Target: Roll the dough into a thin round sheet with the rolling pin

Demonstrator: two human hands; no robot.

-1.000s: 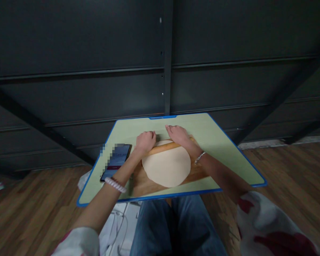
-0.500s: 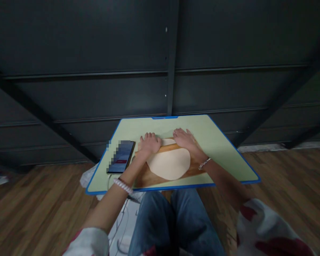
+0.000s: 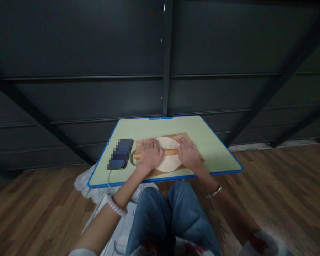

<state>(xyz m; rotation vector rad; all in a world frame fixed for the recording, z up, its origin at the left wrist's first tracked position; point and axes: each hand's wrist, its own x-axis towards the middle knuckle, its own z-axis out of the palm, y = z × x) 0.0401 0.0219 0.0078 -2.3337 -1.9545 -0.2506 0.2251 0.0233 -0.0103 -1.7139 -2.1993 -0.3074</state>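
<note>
A round flat sheet of pale dough (image 3: 168,160) lies on a wooden board (image 3: 185,137) on a small green table with a blue rim (image 3: 210,149). A wooden rolling pin (image 3: 170,152) lies across the middle of the dough. My left hand (image 3: 149,155) presses flat on the pin's left part, fingers stretched out. My right hand (image 3: 188,153) lies flat on its right part, fingers spread. Both palms rest on the pin without wrapping round it.
A phone (image 3: 120,153) lies on the table left of the board, a cable running from it over the near edge. My knees in jeans (image 3: 173,213) are under the table. A dark panelled wall (image 3: 160,64) stands close behind; wooden floor on both sides.
Both hands have rolled the pin towards me, from the dough's far edge to its middle. The far part of the dough and board now shows.
</note>
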